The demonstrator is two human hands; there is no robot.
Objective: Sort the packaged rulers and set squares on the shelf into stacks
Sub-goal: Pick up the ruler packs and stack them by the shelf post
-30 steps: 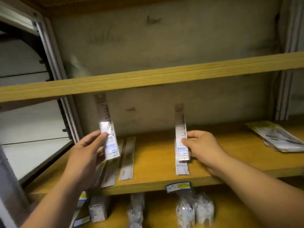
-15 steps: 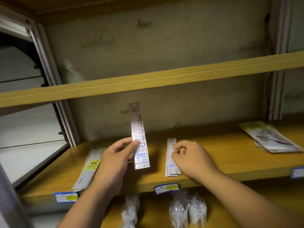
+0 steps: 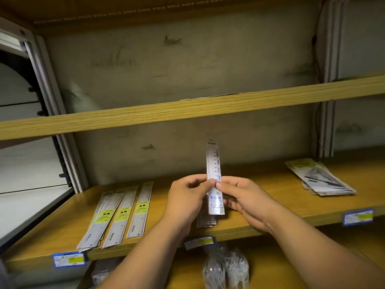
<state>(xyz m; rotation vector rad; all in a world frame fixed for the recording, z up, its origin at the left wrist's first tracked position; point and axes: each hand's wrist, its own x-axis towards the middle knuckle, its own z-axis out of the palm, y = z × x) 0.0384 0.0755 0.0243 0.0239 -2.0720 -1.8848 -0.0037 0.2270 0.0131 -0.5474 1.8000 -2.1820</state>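
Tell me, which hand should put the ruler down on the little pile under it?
Probably the right hand. Both hands pinch the upright ruler, but the left hand covers part of the small pile, while the right sits beside it.

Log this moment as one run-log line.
left hand: pinching short ruler | right hand: pinching same ruler | ruler: upright above short-ruler stack | long rulers: left on shelf

Long rulers (image 3: 123,213) lie left on the shelf (image 3: 270,222), set squares (image 3: 318,178) right.
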